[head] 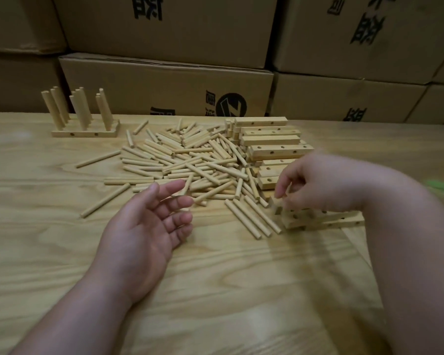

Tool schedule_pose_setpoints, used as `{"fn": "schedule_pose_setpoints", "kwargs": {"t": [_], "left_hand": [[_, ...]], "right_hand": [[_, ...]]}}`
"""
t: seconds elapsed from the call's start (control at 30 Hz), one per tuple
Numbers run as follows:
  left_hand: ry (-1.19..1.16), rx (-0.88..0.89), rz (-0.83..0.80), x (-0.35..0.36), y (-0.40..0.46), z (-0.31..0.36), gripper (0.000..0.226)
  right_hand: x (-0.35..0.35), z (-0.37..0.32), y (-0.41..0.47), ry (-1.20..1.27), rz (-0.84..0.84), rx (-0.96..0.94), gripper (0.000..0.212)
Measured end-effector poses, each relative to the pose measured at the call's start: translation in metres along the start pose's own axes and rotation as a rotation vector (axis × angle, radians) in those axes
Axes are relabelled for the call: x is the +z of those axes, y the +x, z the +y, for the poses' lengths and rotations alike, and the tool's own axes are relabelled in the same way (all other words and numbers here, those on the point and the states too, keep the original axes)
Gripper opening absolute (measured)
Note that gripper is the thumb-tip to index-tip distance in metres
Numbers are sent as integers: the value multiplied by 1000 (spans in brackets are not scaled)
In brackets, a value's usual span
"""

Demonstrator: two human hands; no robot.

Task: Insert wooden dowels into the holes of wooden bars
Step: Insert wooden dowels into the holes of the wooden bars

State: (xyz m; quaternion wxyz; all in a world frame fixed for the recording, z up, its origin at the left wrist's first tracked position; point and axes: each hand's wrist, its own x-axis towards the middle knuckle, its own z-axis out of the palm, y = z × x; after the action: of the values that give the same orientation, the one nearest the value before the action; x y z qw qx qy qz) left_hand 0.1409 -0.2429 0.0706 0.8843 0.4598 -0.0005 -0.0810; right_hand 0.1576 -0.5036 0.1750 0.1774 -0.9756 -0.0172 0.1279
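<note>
Bars come first at this stage, we judge: our right hand (315, 183) is down on the pale drilled wooden bars (323, 217) lying near the table's right edge. Its fingers curl over the top bar's left end, though blur keeps us from telling whether they actually pinch it. To do this well, we should lift one bar only, turn a row of holes upward and set it flat before reaching for a dowel. Our left hand (149, 226) lies palm up on the light wood-grain table (215, 290), fingers loosely spread and holding nothing, its tips just beside the heap of short round wooden dowels (190, 160). More drilled bars are stacked behind that heap (272, 139). A finished bar bristling with upright dowels (83, 119) stands at far left.
</note>
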Motion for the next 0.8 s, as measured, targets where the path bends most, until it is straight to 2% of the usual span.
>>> {"fn": "schedule_pose_setpoints", "kwargs": {"t": [0.4, 0.6, 0.8], "left_hand": [[-12, -1, -15, 0, 0, 1, 40], [-7, 3, -17, 0, 0, 1, 42], [-8, 8, -14, 0, 0, 1, 41]], "right_hand": [[6, 6, 4, -136, -137, 59, 21], [2, 7, 1, -144, -228, 85, 37], [8, 6, 5, -194, -232, 83, 29]]}}
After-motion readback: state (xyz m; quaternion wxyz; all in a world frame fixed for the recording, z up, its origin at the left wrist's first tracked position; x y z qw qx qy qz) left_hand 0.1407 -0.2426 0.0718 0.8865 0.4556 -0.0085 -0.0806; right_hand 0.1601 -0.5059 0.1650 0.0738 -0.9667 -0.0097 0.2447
